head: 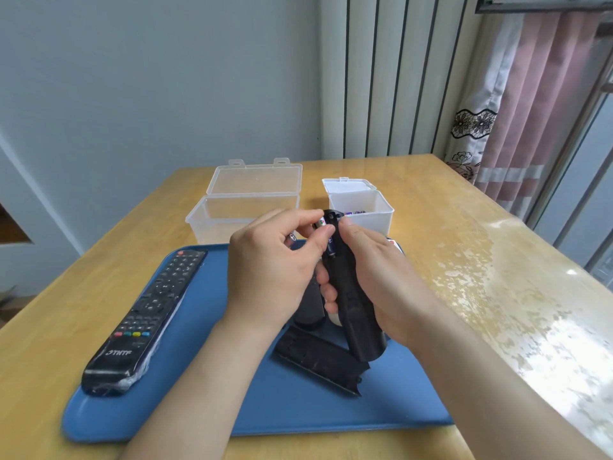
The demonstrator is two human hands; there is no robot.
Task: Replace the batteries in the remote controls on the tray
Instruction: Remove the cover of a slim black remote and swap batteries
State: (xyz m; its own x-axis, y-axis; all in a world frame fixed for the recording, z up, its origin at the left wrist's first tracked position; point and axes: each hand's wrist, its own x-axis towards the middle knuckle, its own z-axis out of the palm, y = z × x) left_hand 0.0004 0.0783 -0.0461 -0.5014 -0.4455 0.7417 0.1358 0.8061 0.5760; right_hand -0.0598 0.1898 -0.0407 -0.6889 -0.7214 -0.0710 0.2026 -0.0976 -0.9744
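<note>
My right hand (374,277) grips a black remote (351,310) back side up above the blue tray (298,410), its battery bay open at the far end. My left hand (272,267) pinches a small battery (321,222) at that bay with thumb and forefinger; a second battery (331,248) lies in the bay. A long black button remote (149,313) in clear wrap rests on the tray's left side. A black battery cover (315,360) lies on the tray under my hands. Another dark remote (308,307) is partly hidden behind my left hand.
Two clear plastic boxes stand open behind the tray: a large one (245,207) on the left and a small one (361,207) on the right holding batteries. The wooden table (464,260) has a glossy cover. A wall and curtains lie beyond.
</note>
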